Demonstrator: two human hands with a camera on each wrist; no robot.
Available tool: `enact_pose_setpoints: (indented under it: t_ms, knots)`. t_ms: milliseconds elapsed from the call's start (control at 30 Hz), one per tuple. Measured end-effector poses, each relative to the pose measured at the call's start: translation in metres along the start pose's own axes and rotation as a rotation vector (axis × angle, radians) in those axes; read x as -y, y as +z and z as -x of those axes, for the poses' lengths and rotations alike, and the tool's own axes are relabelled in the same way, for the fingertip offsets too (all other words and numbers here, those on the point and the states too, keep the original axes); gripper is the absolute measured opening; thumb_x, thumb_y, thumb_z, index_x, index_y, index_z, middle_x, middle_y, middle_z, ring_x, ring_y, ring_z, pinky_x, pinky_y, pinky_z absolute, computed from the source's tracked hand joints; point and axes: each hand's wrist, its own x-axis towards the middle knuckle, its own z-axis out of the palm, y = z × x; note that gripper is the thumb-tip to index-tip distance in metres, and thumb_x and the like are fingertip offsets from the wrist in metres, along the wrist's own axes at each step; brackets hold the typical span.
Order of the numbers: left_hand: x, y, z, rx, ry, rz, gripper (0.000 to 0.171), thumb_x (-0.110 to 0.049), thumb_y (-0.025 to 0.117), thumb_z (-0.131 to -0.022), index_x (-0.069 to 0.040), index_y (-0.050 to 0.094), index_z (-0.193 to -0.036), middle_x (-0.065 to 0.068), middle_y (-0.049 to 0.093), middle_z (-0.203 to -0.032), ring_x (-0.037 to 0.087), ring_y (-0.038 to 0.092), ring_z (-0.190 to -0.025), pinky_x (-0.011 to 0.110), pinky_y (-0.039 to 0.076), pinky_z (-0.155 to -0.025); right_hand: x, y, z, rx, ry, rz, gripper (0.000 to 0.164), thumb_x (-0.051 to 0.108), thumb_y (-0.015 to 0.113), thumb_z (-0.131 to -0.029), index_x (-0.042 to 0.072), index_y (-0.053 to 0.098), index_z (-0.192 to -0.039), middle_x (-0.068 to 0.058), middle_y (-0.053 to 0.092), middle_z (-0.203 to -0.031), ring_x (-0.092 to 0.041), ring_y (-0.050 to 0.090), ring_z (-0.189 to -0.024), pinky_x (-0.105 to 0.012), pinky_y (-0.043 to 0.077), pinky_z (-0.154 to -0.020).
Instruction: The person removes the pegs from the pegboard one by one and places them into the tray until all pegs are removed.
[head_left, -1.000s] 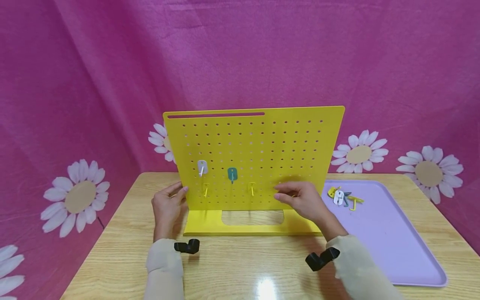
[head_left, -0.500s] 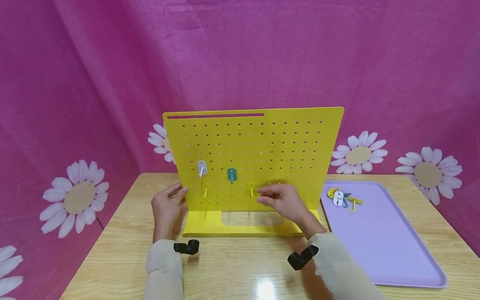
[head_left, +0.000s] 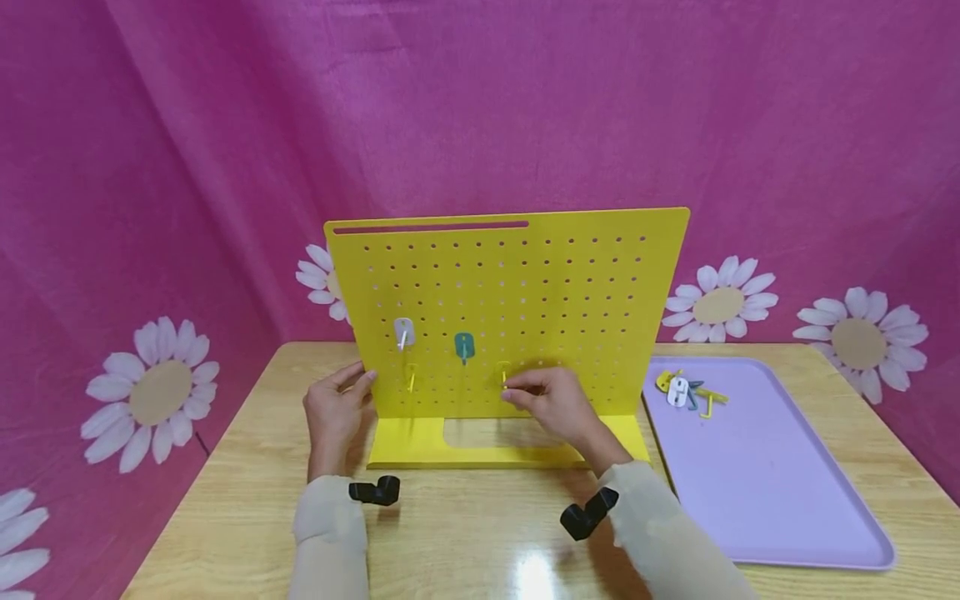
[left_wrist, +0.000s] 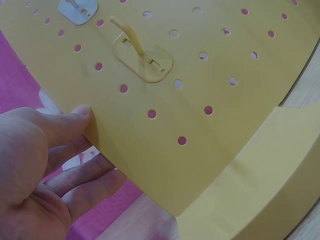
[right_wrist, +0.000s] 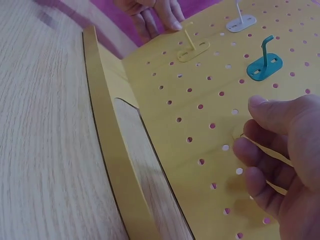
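A yellow pegboard [head_left: 607, 223] stands upright on its base. At its left edge my left hand [head_left: 333, 412] grips the board, thumb [left_wrist: 80, 116] on the front and fingers behind. My right hand [head_left: 558, 404] is at a yellow hook [head_left: 502, 367] low in the middle of the board, thumb and fingers curled about it. In the right wrist view those fingers hide most of that hook; only a bit of its plate [right_wrist: 237, 132] shows. Also mounted on the board are a white hook [head_left: 404, 333], a teal hook [head_left: 465, 347] and another yellow hook [left_wrist: 145, 59].
To the right, a lilac tray [head_left: 772, 492] holds several loose hooks [head_left: 678, 392] in yellow, white and grey near its far left corner. Board and tray are on a wooden table [head_left: 450, 533]. A pink flowered cloth [head_left: 480, 108] hangs behind.
My right hand has moved left across the board's front, from the bare holes to the middle yellow hook, and closed its fingers there. The left hand has stayed at the edge.
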Motion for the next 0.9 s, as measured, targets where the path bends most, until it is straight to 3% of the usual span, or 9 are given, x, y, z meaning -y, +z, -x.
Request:
enact_pose_setpoints:
  t_ms: [300,500,667,900]
  knots:
    - [0.001,0.001,0.0,-0.014,0.04,-0.016,0.029,-0.016,0.073,-0.093,-0.008,0.074,-0.121,0.011,0.071,-0.116,0.025,0.066,-0.106,0.029,0.06,-0.08,0.002,-0.003,0.003,-0.013,-0.041,-0.004,0.013,0.009,0.075,-0.091,-0.001,0.078,-0.099,-0.003,0.074,-0.086,-0.014,0.065,-0.073,-0.027,0.055,-0.059]
    - [0.001,0.001,0.0,-0.01,0.025,-0.019,0.029,-0.016,0.073,-0.094,-0.009,0.073,-0.122,0.011,0.071,-0.116,0.025,0.066,-0.106,0.032,0.059,-0.083,0.006,-0.01,0.007,-0.019,-0.067,0.012,0.013,0.009,0.075,-0.091,-0.001,0.078,-0.099,-0.002,0.074,-0.086,-0.016,0.066,-0.074,-0.026,0.055,-0.06]
    - [0.002,0.001,0.0,-0.009,0.026,-0.01,0.03,-0.016,0.072,-0.094,-0.007,0.073,-0.123,0.012,0.07,-0.118,0.026,0.066,-0.107,0.033,0.059,-0.083,0.008,-0.022,0.013,-0.013,-0.057,0.014,0.014,0.01,0.074,-0.092,0.0,0.078,-0.1,-0.002,0.073,-0.087,-0.024,0.066,-0.076,-0.027,0.055,-0.06]
    - [0.002,0.001,0.0,-0.001,0.074,0.019,0.029,-0.015,0.072,-0.094,-0.004,0.073,-0.121,0.015,0.069,-0.118,0.027,0.066,-0.104,0.031,0.06,-0.079,0.007,-0.047,0.026,-0.048,-0.053,0.052,0.016,0.01,0.073,-0.092,-0.001,0.077,-0.103,-0.004,0.074,-0.091,-0.018,0.066,-0.077,-0.028,0.057,-0.064]
